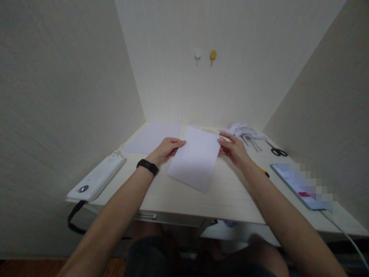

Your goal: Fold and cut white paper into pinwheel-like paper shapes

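Note:
A white sheet of paper (195,158) lies slanted on the light wooden desk (230,196), its far edge lifted slightly. My left hand (166,149) pinches the sheet's far left corner; a black band sits on that wrist. My right hand (234,149) pinches the far right corner. Both forearms reach in from the near edge.
A second sheet (152,137) lies flat at the back left. A pile of folded white paper pieces (245,132) and black scissors (278,151) sit at the back right. A tablet (302,184) with a cable lies right, a white power strip (98,177) left. Walls enclose three sides.

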`<action>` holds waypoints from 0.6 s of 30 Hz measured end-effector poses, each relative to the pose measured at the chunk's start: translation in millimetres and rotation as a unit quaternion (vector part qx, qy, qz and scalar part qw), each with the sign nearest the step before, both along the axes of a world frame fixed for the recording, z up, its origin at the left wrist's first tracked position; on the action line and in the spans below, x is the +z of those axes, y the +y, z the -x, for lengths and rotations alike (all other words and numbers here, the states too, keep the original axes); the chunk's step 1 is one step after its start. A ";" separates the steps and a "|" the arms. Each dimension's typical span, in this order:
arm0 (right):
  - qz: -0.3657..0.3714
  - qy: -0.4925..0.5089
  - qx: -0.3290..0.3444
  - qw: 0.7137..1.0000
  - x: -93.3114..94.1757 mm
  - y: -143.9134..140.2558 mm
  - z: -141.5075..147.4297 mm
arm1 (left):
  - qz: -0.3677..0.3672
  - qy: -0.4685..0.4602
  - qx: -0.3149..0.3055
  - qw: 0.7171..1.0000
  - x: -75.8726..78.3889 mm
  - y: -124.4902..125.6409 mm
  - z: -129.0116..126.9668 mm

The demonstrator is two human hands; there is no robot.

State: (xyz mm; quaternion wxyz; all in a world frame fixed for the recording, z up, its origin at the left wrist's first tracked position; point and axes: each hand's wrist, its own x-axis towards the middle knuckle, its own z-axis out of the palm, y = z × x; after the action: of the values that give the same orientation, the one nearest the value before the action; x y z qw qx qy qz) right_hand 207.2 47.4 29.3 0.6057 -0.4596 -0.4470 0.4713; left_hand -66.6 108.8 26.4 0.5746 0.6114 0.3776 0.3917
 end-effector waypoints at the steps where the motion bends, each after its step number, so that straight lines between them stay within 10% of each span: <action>1: 0.001 0.009 0.010 1.000 0.6 -1.2 2.1 | -0.001 -0.018 0.007 1.000 0.5 -0.2 -0.9; 7: 0.056 -0.059 0.114 0.990 -2.2 -8.3 14.0 | 0.020 -0.111 0.065 0.991 4.8 -3.2 -4.4; 18: 0.075 -0.082 0.082 0.990 -0.2 -13.4 23.8 | 0.028 -0.078 0.085 0.993 -6.3 0.4 -8.4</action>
State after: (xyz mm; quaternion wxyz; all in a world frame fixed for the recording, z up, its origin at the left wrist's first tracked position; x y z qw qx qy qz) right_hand 183.4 34.1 29.1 0.4901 -0.5027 -0.4948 0.5122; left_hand -58.2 109.2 20.1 0.5841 0.5282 0.3931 0.4747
